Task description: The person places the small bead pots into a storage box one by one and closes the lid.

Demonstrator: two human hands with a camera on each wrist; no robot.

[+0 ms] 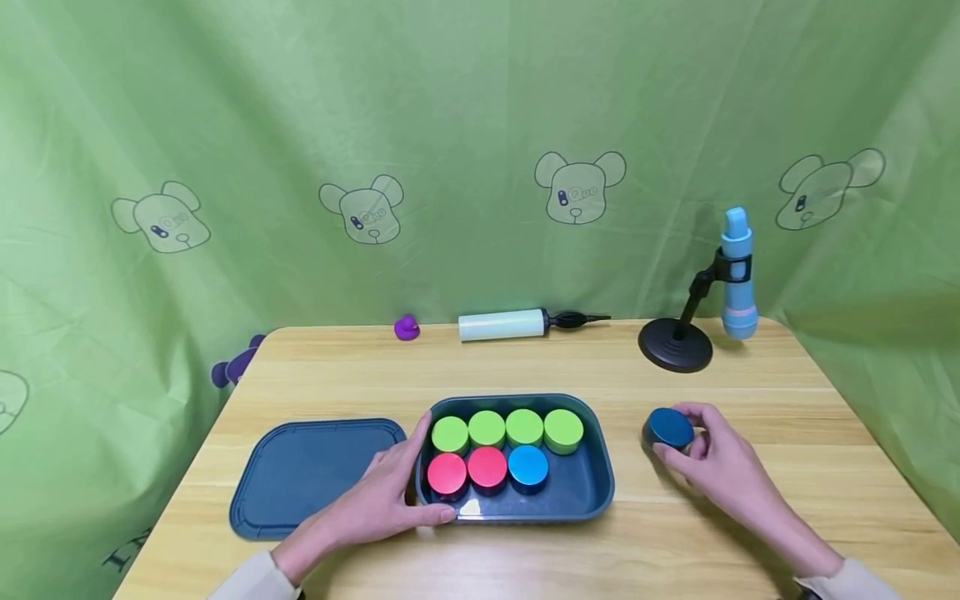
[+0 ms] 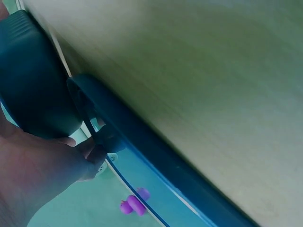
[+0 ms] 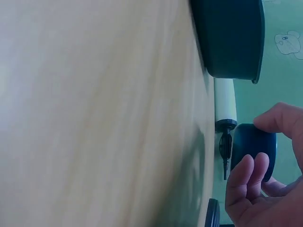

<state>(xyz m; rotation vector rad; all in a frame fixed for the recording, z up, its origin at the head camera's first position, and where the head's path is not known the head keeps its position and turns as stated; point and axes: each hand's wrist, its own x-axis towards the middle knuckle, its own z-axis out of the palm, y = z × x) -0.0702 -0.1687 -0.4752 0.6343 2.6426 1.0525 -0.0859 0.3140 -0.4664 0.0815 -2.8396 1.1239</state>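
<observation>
My left hand [image 1: 390,487] holds the left end of a dark blue rectangular box [image 1: 596,492], thumb at the near rim and fingers along its side. Inside the box, several short green-topped cylinders [image 1: 487,429] form the far row. Two red-topped cylinders [image 1: 447,473] and a bright blue-topped cylinder [image 1: 528,465] make up the near row. To the right of the box, my right hand [image 1: 716,454] pinches a dark blue cylinder [image 1: 670,427] between thumb and fingers. In the right wrist view, that blue cylinder [image 3: 246,139] is raised off the wooden table, fingertips on its side.
A dark blue lid [image 1: 315,471] lies flat left of the box. Along the table's back edge are a purple toy duck [image 1: 407,327], a white hand pump [image 1: 502,325] and a black stand [image 1: 675,346] carrying a light blue microphone [image 1: 738,292]. A green curtain [image 1: 480,108] hangs behind.
</observation>
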